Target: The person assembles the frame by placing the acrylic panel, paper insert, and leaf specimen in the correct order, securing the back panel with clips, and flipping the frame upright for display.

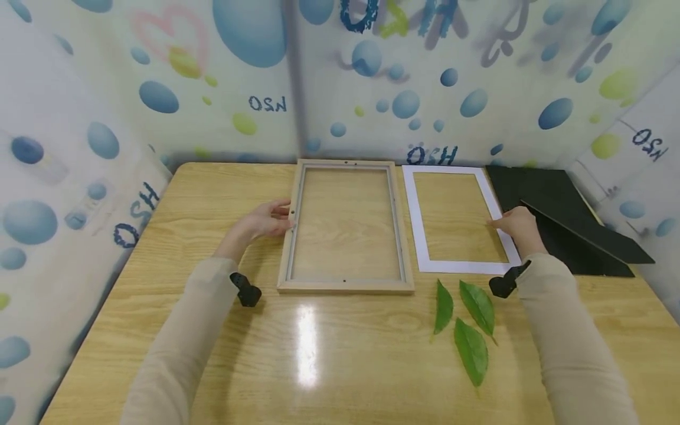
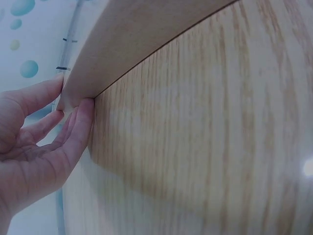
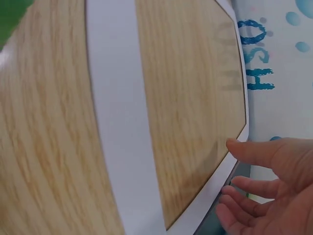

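Observation:
A pale wooden picture frame (image 1: 285, 260) lies on the table, with small dark fittings along its sides. My left hand (image 1: 268, 218) is at its left side; in the left wrist view the thumb (image 2: 46, 93) is at the upper edge and the fingertips (image 2: 87, 105) are against the outer wall. To the right lies a white rectangular mat (image 1: 462, 267) with a cut-out middle. Over the mat's right strip is my right hand (image 1: 522, 227). Its fingers (image 3: 244, 203) are loosely spread at the outer edge, and its thumb (image 3: 239, 144) reaches the strip.
Beyond the mat lies a black board (image 1: 536, 183) with a black flap (image 1: 600, 236) standing up at an angle. Three green leaves (image 1: 471, 351) lie in front of the mat. Behind the wooden table (image 1: 372, 354) hangs a patterned curtain (image 1: 329, 88).

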The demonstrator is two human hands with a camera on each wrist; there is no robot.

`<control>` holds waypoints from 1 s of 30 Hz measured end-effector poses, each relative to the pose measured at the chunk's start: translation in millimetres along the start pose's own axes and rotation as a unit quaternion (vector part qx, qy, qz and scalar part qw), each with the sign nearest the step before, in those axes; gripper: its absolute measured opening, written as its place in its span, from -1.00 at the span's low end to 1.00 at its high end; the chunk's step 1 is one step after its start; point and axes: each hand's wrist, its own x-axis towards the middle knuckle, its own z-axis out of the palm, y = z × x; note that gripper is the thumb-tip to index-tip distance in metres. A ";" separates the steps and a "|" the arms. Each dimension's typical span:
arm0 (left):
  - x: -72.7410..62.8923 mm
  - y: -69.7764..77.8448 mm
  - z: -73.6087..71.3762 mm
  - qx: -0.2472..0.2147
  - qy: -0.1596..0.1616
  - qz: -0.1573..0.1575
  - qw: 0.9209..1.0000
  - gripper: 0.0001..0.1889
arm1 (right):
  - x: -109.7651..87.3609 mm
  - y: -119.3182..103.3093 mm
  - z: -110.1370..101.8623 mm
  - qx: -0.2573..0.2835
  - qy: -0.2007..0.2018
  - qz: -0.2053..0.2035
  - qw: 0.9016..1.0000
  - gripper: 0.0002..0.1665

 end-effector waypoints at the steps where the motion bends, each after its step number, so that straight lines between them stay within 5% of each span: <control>1: 0.0 -0.4 0.1 0.000 -0.002 0.000 1.000 -0.27 | 0.2 0.8 1.2 -0.005 0.000 0.003 1.000 -0.28; 7: -1.8 -1.0 0.8 0.000 0.000 -0.006 1.000 -0.27 | -3.5 -1.0 5.6 -0.016 0.003 0.010 1.000 -0.26; 14: -3.5 0.3 1.2 -0.002 0.001 -0.002 1.000 -0.27 | -4.6 -3.3 5.0 0.038 -0.008 0.007 0.999 -0.38; 25: -3.1 -0.6 0.2 -0.004 0.007 0.001 1.000 -0.26 | 0.1 -6.6 -1.5 0.027 -0.072 0.012 0.997 -0.26; 30: -4.1 -0.4 0.2 -0.008 0.006 0.004 1.000 -0.26 | 14.6 1.3 -10.3 0.066 -0.079 0.023 0.994 -0.13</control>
